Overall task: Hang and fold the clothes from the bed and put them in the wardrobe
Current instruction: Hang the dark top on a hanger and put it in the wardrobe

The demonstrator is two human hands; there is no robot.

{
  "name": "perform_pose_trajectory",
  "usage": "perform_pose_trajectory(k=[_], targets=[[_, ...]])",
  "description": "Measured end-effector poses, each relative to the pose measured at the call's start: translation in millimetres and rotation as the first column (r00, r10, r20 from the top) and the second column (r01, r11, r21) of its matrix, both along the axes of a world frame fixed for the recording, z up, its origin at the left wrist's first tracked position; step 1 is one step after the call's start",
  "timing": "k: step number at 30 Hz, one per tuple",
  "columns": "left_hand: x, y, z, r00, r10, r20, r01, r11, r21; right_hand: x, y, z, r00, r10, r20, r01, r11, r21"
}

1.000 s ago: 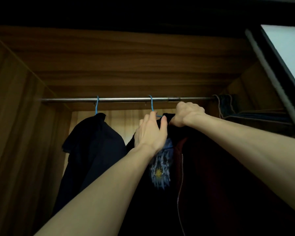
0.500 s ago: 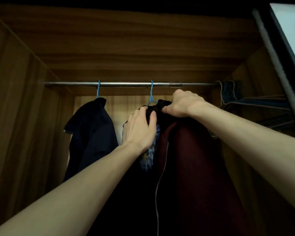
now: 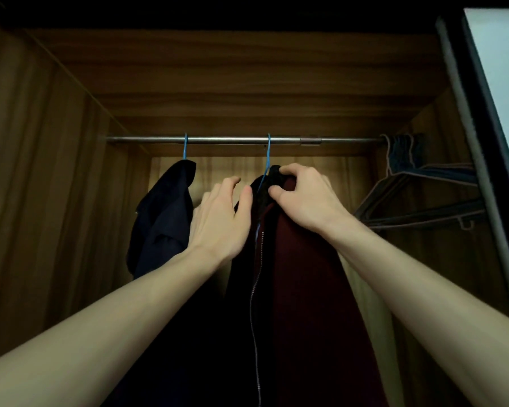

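Two bare forearms show, entering from about seven and four o'clock, with no sleeve, cuff, watch, ring or band on what is visible. The left hand [image 3: 221, 218] shows its back, with long slim fingers and faint tendon ridges toward the knuckles. The right hand [image 3: 304, 198] also shows its back, its knuckles rounded, its wrist narrow, its short-nailed thumb visible.

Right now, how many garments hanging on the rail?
2. A dark navy garment hangs on a blue hanger at the rail's left. A maroon zip jacket hangs mid-rail, collar gripped by the right hand. More may hide behind the jacket.
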State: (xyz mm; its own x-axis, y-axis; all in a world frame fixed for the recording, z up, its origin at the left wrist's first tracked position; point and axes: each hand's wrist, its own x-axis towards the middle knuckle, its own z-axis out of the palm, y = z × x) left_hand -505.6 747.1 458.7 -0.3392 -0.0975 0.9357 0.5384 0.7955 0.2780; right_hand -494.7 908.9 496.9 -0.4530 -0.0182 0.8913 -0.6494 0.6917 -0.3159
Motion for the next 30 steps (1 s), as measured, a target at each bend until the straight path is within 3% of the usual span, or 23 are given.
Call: perform_pose_trajectory(k=[7,15,21,30], targets=[[33,-10,-17,0.998,-0.07,-0.002,0.07,0.997,-0.016,15,-8,-35,0.992,-0.056,-0.116,0.068,0.993,0.099],[76,-36,-74,0.976,-0.213,0.043,0.215,0.975,-0.059,66,-9,-90,0.966,-0.163,-0.203,0.205,0.956,0.209],[101,-64,-124,0.971,-0.218,0.098,0.233,0.956,-0.178,106,-11,-154,0.948,-0.276,-0.16,0.315,0.887,0.337],[134,-96,-191,0.973,-0.203,0.111,0.23,0.902,-0.365,167,-20,-227,0.906,-0.415,-0.077,0.418,0.853,0.312]])
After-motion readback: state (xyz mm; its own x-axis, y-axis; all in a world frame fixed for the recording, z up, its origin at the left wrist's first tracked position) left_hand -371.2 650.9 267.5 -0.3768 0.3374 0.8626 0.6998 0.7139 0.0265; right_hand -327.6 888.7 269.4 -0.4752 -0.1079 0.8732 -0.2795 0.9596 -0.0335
